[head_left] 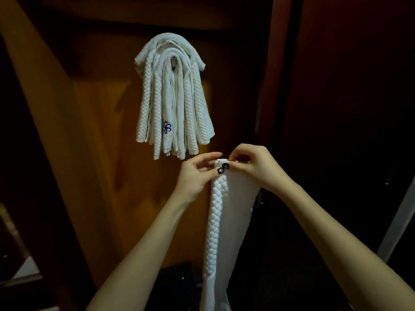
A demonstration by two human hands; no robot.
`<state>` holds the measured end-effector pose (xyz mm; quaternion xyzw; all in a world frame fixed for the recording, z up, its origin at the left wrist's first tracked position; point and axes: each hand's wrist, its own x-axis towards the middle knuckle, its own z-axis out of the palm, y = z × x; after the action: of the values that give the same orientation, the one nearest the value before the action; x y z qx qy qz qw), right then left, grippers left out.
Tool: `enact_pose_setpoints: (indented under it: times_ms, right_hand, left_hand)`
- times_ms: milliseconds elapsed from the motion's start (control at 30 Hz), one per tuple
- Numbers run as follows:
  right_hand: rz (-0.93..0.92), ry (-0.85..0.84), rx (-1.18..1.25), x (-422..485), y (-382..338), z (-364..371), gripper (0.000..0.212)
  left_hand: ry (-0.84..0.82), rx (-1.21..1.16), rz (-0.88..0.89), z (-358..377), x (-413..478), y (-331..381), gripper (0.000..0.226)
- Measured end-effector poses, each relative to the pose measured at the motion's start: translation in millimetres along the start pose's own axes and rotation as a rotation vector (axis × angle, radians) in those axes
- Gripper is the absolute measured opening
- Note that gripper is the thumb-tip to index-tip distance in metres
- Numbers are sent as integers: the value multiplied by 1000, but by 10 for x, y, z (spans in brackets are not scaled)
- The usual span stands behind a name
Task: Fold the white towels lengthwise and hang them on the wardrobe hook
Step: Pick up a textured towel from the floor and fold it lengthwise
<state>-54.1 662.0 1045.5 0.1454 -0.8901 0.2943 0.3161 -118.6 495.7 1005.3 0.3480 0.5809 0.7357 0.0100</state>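
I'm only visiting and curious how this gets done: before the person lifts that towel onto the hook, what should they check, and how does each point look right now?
1. Grip: left hand and right hand both pinch the top end of the held towel: ok.
2. Lengthwise fold: it hangs as one long narrow strip: ok.
3. Room on the hook: it is almost buried under the hung towels: cannot tell.
4. Height: the held towel's top sits below the hung bundle, not at the hook: not ok.
5. Lower end free of snags: it runs out of the bottom of the view: cannot tell.
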Motion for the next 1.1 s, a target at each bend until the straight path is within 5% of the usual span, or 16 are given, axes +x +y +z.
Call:
enact_pose_setpoints:
  times_ms: [200,400,567,633,733,900,1100]
  right_hand:
    - [194,-109,51,-152,389,-181,18]
    - [203,-82,-107,-63,410,-39,36]
    - [-156,242,10,188,191,6,21]
    - [-69,243,13,363,238,54,19]
    - [188,5,-193,571,435,161,16]
    - [86,118,-87,658,570,78,20]
    - [90,204,169,776,541,-16,35]
  left_hand:
    - [121,-81,-4,-201,205,-28,42]
    - [33,530,176,-165,381,-63,41]
    - [252,311,339,-349,547,24,55]
    - [269,408,330,-358,697,-8,53]
    - [181,675,166,-319,833,-130,43]
    - [153,434,170,-478,950,-19,55]
    - [14,216,197,-466,981,85,39]
